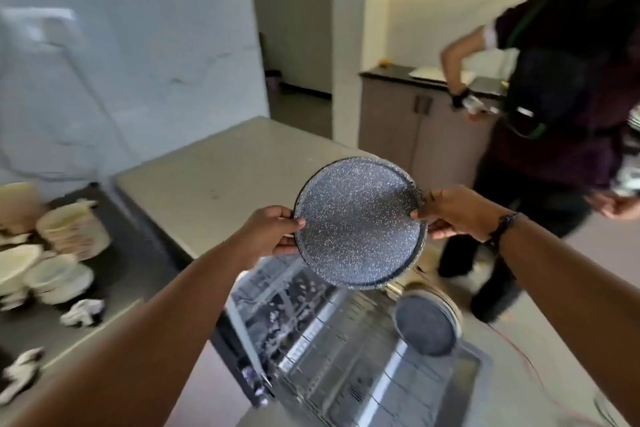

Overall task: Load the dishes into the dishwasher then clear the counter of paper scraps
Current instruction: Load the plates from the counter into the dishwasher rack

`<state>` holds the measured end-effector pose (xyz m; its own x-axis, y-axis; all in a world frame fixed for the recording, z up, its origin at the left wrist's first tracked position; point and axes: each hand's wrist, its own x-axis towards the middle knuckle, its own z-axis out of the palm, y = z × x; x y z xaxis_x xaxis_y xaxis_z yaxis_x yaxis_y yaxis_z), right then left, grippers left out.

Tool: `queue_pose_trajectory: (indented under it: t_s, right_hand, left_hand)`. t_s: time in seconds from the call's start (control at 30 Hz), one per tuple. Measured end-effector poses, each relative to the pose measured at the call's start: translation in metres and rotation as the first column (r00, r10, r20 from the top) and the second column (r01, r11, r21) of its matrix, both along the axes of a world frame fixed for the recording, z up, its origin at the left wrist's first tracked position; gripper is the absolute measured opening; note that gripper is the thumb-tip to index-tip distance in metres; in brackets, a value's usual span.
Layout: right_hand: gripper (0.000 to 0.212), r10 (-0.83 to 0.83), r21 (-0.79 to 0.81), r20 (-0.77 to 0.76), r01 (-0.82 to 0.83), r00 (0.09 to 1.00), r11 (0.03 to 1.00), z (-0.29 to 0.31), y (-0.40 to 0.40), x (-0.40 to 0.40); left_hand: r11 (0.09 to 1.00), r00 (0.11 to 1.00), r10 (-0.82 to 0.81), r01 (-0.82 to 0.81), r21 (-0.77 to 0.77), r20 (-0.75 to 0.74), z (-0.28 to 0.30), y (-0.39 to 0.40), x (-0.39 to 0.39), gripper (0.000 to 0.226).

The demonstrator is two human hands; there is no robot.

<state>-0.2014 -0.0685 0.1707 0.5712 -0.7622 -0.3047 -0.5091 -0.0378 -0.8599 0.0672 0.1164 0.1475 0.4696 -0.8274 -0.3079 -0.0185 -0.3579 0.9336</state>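
Evidently both hands — left hand [268,232] and right hand [457,213] — pinched the speckled plate [360,222] by opposite rims above the open dishwasher rack [346,357], where such thin edge-holds risked it slipping onto the plates already racked [427,326].

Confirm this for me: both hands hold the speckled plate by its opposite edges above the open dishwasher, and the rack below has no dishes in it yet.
Not quite. The head view shows both hands, left hand and right hand, holding the speckled plate by opposite edges above the open dishwasher, but the rack already holds another speckled plate standing on edge.
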Motion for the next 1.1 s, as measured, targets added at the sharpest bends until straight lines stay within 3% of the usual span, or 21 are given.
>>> queue_pose_trajectory:
  t_s: [0.27, 0.33, 0.4, 0.47, 0.7, 0.87, 1.1]
  right_hand:
    - [0.029, -0.406, -0.081, -0.199, 0.398, 0.892, 0.914, -0.097, -0.013, -0.136]
    - [0.022, -0.384, -0.150, -0.332, 0.354, 0.861, 0.923, -0.120, -0.010, -0.150]
    - [0.025, -0.332, -0.282, -0.583, 0.199, 0.741, 0.939, -0.133, -0.005, -0.156]
    - [0.031, -0.362, -0.345, -0.636, 0.168, 0.682, 0.923, -0.155, -0.010, -0.159]
    - [0.022, -0.391, -0.409, -0.645, 0.136, 0.656, 0.902, -0.237, -0.036, -0.134]
    - [0.013, -0.394, -0.388, -0.602, 0.178, 0.695, 0.904, -0.298, -0.055, -0.118]
    - [0.020, -0.371, -0.320, -0.584, 0.215, 0.722, 0.923, -0.411, -0.111, -0.119]
  left_hand:
    - [0.917, 0.868, -0.398, 0.374, 0.137, 0.296, -0.084, -0.116, -0.103, 0.012]
    - [0.890, 0.826, -0.457, 0.425, 0.168, 0.331, -0.111, -0.131, -0.116, 0.012]
    - [0.869, 0.789, -0.494, 0.455, 0.192, 0.365, -0.141, -0.146, -0.124, 0.016]
    - [0.850, 0.746, -0.524, 0.489, 0.195, 0.411, -0.173, -0.165, -0.125, 0.023]
    - [0.841, 0.650, -0.529, 0.489, 0.234, 0.545, -0.238, -0.220, -0.111, 0.012]
    - [0.862, 0.667, -0.499, 0.446, 0.239, 0.553, -0.293, -0.252, -0.106, 0.020]
    - [0.892, 0.750, -0.450, 0.349, 0.289, 0.485, -0.401, -0.311, -0.116, 0.019]
